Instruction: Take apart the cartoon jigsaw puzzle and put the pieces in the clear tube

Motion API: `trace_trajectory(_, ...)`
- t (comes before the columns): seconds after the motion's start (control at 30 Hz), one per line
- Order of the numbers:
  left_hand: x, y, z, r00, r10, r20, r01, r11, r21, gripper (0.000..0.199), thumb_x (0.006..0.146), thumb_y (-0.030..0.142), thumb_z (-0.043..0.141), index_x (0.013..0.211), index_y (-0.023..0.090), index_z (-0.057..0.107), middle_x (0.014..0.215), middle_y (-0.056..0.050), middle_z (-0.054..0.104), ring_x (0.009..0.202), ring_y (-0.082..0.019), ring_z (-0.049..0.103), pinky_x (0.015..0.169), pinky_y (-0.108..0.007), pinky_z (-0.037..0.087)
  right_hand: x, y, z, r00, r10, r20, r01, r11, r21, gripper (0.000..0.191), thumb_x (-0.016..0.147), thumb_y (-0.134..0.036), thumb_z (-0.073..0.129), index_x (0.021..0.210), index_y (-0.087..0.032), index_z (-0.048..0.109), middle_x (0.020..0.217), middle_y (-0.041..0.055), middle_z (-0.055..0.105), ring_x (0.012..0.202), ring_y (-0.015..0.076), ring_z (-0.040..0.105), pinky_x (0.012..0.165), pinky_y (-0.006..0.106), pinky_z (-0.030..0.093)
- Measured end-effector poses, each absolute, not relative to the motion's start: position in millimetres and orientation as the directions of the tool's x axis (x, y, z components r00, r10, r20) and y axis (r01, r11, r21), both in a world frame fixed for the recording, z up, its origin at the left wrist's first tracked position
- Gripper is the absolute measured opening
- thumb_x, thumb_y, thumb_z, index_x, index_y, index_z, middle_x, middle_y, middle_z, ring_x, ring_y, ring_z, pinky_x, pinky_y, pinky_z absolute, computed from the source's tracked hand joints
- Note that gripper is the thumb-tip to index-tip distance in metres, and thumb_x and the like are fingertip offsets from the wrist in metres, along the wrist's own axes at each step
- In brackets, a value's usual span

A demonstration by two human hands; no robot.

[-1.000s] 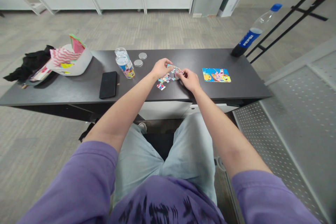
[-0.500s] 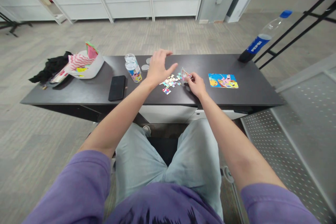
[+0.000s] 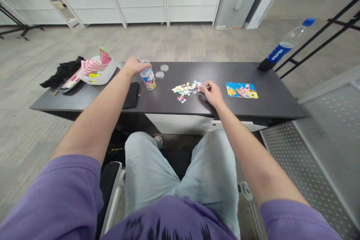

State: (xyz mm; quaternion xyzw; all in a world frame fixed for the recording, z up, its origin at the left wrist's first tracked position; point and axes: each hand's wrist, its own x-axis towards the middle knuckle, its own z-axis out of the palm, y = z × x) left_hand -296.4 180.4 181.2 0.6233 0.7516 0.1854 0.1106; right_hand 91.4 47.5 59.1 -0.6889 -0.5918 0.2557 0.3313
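My left hand [image 3: 135, 66] is at the upper left of the clear plastic jar [image 3: 149, 81] with a cartoon print. Its thumb lies by the rim and its other fingers curl behind, partly hidden. The rim of a second clear jar [image 3: 144, 61] shows just behind the first. My right hand [image 3: 212, 93] pinches a small pinkish patterned thing, partly covered by the fingers, at the right end of a pile of jigsaw pieces [image 3: 185, 89]. A small printed card [image 3: 181, 99] lies in front of the pile.
Two round silver lids [image 3: 159, 75] lie beside the jars. A cartoon picture sheet [image 3: 242, 90] is right of my right hand. A black phone [image 3: 131, 96], a white basket of cloths [image 3: 108, 73] and a Pepsi bottle [image 3: 277, 52] also stand or lie on the dark table [image 3: 174, 107].
My left hand has moved left from above the jigsaw pieces to the jars. My right hand has lowered slightly with the pinkish thing. The view has shifted a little.
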Motion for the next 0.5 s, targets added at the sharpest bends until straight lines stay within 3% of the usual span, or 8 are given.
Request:
trace_trajectory(0.1, -291, 179, 192, -0.240, 0.970, -0.021, 0.893, 0.230, 0.387, 0.032, 0.121, 0.045, 0.094, 0.134, 0.017, 0.087, 0.143, -0.013, 0.087, 0.135, -0.036, 0.084, 0.125, -0.063, 0.071, 92, 49, 57, 0.174, 0.984, 0.037, 0.648, -0.086, -0.757, 0.030, 0.130, -0.052, 0.084, 0.148, -0.028, 0.088, 0.159, 0.0136, 0.085, 0.132, 0.0292, 0.085, 0.117, 0.052, 0.077)
trace_trajectory(0.23, -288, 173, 202, -0.276, 0.961, -0.001, 0.889, 0.256, 0.379, 0.033, 0.120, 0.049, 0.095, 0.127, 0.018, 0.087, 0.141, -0.013, 0.088, 0.137, -0.036, 0.083, 0.127, -0.062, 0.069, 92, 51, 55, 0.175, 0.984, 0.039, 0.645, -0.084, -0.759, 0.030, 0.130, -0.053, 0.084, 0.148, -0.028, 0.088, 0.160, 0.0138, 0.085, 0.132, 0.0295, 0.085, 0.117, 0.052, 0.077)
trace_trajectory(0.37, -286, 166, 207, -0.327, 0.936, 0.132, 0.876, 0.247, 0.415, 0.027, 0.118, 0.042, 0.094, 0.125, 0.017, 0.086, 0.146, -0.015, 0.088, 0.143, -0.036, 0.081, 0.131, -0.061, 0.064, 94, 53, 53, 0.158, 0.986, 0.059, 0.640, -0.057, -0.766, 0.030, 0.131, -0.054, 0.083, 0.148, -0.030, 0.089, 0.163, 0.0144, 0.084, 0.135, 0.0298, 0.084, 0.119, 0.053, 0.077)
trace_trajectory(0.5, -291, 164, 217, -0.354, 0.864, 0.358, 0.858, 0.148, 0.491, 0.033, 0.120, 0.032, 0.089, 0.144, 0.014, 0.077, 0.160, -0.013, 0.086, 0.150, -0.032, 0.075, 0.143, -0.058, 0.055, 96, 55, 49, 0.151, 0.986, 0.064, 0.626, -0.045, -0.779, 0.029, 0.130, -0.052, 0.084, 0.147, -0.028, 0.088, 0.162, 0.0138, 0.084, 0.135, 0.0300, 0.085, 0.120, 0.053, 0.076)
